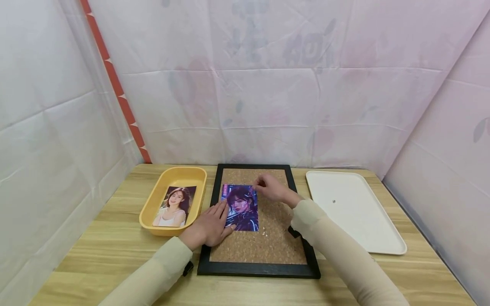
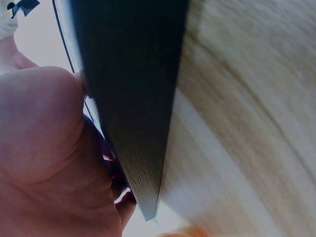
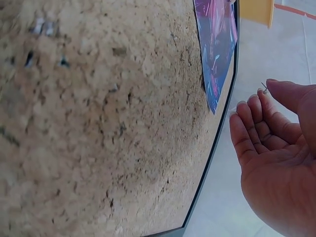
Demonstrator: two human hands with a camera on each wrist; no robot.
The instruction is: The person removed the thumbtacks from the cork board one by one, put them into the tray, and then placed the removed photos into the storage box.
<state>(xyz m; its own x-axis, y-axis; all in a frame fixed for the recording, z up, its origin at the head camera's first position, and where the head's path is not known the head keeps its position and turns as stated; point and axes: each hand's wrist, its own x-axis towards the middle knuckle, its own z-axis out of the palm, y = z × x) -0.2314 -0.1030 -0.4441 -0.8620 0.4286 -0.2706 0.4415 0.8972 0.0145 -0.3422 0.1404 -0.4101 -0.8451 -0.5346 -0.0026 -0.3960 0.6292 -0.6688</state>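
A cork board in a black frame lies on the table, with a purple and blue picture card flat on its upper left part. My left hand rests on the card's lower left edge with the fingers spread; in the left wrist view its palm is beside the black frame. My right hand is at the card's upper right corner. Between its thumb and index finger it pinches a small pushpin, whose thin metal point shows in the right wrist view.
Left of the board stands a yellow tray with a portrait photo in it. A white tray lies on the right, with a small dark speck on it. Several tiny clear pieces lie on the cork below the card.
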